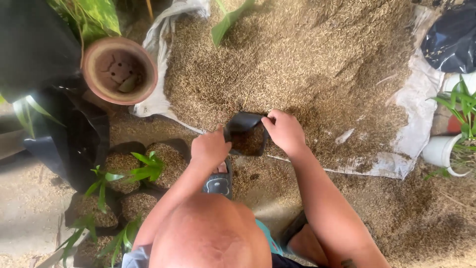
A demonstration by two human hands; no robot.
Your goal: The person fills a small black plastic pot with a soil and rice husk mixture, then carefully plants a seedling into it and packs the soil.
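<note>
Between my two hands sits a small black plastic grow bag (247, 133), partly filled with brown husk. My left hand (209, 148) grips its left rim and my right hand (284, 130) grips its right rim, holding the mouth apart. The bag rests at the near edge of a large heap of rice husk (292, 59) spread on a white sheet (414, 134). My knee and forearms fill the lower middle of the view.
An empty terracotta pot (119, 70) lies on its side at upper left. Several filled black bags with green seedlings (130, 173) stand at lower left. A white pot with a plant (448, 149) is at right, a black plastic bag (453, 37) at upper right. A grey sandal (218, 183) is under me.
</note>
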